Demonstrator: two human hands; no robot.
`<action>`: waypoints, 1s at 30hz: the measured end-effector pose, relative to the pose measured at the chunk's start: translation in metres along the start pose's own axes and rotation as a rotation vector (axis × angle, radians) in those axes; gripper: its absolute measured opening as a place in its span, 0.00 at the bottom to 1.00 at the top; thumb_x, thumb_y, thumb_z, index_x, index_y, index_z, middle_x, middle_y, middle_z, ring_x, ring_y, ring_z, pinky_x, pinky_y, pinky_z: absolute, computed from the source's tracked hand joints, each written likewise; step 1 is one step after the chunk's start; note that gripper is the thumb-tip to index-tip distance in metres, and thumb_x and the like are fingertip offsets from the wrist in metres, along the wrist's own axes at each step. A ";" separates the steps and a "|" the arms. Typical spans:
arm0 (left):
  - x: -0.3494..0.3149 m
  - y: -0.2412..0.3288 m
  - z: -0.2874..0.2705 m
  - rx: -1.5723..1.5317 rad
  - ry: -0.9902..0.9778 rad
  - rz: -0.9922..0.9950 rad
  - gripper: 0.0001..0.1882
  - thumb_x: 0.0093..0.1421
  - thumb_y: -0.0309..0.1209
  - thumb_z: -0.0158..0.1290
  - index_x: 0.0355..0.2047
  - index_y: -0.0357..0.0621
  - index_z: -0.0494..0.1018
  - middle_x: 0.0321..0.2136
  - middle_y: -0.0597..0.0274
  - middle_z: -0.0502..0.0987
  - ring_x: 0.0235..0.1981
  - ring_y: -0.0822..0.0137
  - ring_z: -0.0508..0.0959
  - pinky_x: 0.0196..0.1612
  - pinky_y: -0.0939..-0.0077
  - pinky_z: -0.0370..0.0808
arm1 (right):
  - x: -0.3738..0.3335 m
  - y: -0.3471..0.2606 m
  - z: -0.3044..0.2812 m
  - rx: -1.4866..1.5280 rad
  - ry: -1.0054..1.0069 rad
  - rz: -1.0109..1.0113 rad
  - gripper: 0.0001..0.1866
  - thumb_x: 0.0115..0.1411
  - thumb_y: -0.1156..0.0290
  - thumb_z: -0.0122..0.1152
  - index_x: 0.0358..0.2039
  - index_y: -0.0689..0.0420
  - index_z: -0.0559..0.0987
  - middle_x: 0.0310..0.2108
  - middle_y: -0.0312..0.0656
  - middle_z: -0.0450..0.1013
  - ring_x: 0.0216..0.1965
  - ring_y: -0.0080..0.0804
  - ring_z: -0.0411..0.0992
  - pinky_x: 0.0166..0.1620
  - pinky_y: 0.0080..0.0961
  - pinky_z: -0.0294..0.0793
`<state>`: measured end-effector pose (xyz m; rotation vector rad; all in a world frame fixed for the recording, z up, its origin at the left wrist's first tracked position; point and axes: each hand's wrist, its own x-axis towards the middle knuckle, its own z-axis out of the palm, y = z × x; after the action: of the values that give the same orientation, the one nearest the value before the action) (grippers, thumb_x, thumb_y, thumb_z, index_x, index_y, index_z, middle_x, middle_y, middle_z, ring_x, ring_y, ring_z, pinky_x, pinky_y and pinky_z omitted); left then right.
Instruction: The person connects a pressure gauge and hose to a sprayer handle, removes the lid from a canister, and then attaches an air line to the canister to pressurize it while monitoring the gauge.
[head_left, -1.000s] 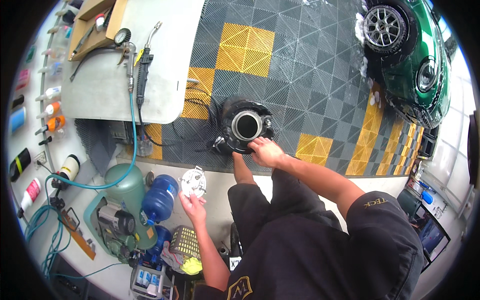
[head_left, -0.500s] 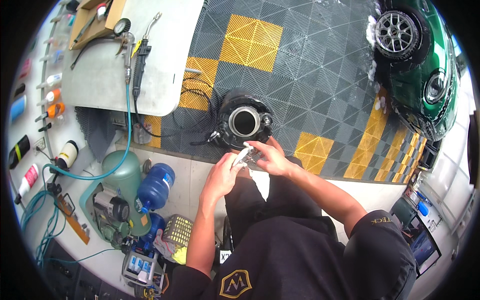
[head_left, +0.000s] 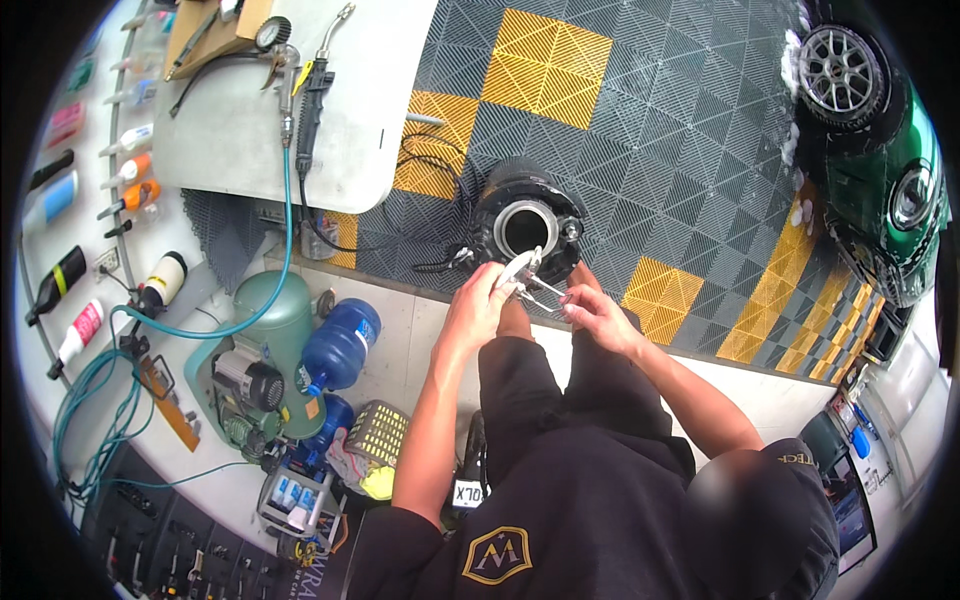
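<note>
One white lid (head_left: 515, 268) is now hanging nearer the hole (head_left: 528, 232) of the black tank (head_left: 522, 172), at its six o'clock. The left hand (head_left: 476, 306) is pinching the lid's edge; the right hand (head_left: 597, 314), at the lid's four o'clock, is pinching its handle (head_left: 547, 286). It is leaning, so the hole is still showing.

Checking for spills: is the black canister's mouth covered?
No, the canister stands open, and the left hand holds the white disc.
</note>
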<state>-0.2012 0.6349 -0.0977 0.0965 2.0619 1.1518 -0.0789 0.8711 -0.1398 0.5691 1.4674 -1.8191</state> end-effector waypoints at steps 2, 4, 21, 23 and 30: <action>0.020 -0.004 0.001 -0.002 -0.109 0.003 0.09 0.68 0.31 0.51 0.43 0.39 0.71 0.33 0.50 0.76 0.37 0.53 0.78 0.42 0.62 0.73 | 0.006 -0.002 -0.004 0.128 -0.029 0.037 0.11 0.72 0.63 0.54 0.44 0.57 0.77 0.34 0.31 0.75 0.37 0.19 0.73 0.39 0.21 0.72; 0.040 -0.006 0.002 0.043 -0.212 0.001 0.10 0.68 0.32 0.51 0.43 0.39 0.70 0.34 0.49 0.76 0.38 0.49 0.78 0.43 0.60 0.73 | 0.012 -0.006 -0.003 0.187 -0.045 0.109 0.11 0.73 0.63 0.52 0.40 0.55 0.78 0.33 0.31 0.75 0.36 0.18 0.73 0.38 0.20 0.71; 0.090 -0.032 0.006 0.212 -0.278 -0.131 0.11 0.68 0.32 0.50 0.43 0.37 0.70 0.38 0.42 0.79 0.43 0.43 0.79 0.46 0.54 0.73 | 0.039 -0.018 0.020 0.220 0.038 0.099 0.12 0.72 0.64 0.50 0.35 0.58 0.75 0.25 0.32 0.71 0.28 0.20 0.71 0.34 0.22 0.72; 0.087 -0.034 0.013 0.211 -0.191 -0.119 0.11 0.67 0.33 0.51 0.42 0.39 0.69 0.41 0.40 0.79 0.47 0.39 0.77 0.47 0.51 0.73 | 0.040 -0.020 0.019 0.184 0.023 0.096 0.12 0.72 0.65 0.50 0.35 0.58 0.75 0.24 0.33 0.71 0.28 0.20 0.71 0.34 0.22 0.72; 0.105 -0.033 0.027 0.318 -0.041 -0.076 0.10 0.62 0.28 0.56 0.42 0.37 0.74 0.39 0.41 0.81 0.44 0.41 0.80 0.47 0.50 0.75 | 0.063 -0.025 0.021 0.200 0.042 0.101 0.14 0.74 0.66 0.48 0.34 0.60 0.75 0.22 0.34 0.70 0.26 0.25 0.75 0.33 0.25 0.74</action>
<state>-0.2491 0.6762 -0.1912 0.1922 2.1775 0.7628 -0.1364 0.8374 -0.1641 0.7707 1.2673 -1.8957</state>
